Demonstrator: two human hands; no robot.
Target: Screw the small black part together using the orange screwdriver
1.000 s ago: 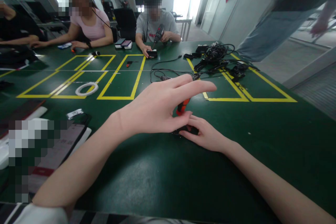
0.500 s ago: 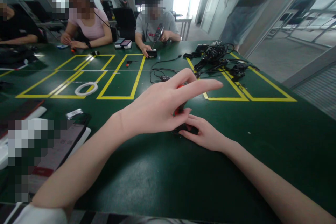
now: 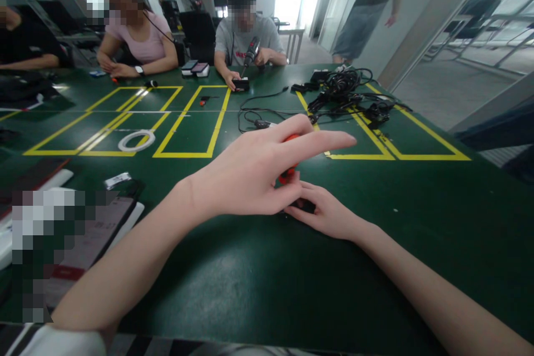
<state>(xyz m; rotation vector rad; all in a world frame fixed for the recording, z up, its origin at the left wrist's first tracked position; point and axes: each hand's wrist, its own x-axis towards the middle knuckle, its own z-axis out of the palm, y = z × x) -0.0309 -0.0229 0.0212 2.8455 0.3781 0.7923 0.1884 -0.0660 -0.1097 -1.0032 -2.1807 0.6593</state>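
On the green table [image 3: 217, 278], towards its left edge, lies a white ring [image 3: 121, 142]. Further right, beyond the far edge, a person's grey shirt [image 3: 271, 39] bears letters, of which "was" is readable. The left hand [image 3: 254, 169] is closed around a red tool [image 3: 288, 173], perhaps a screwdriver, inward from the near edge. Its long axis runs nearly upright; its lower end is hidden. Just right, the right hand [image 3: 331, 211] pinches a small black part [image 3: 307, 205] on the tabletop. Black cables [image 3: 344, 86] lie near the far right corner.

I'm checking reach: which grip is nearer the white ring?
Left. The left grip is right of the white ring, apart from it; the right grip is farther right.
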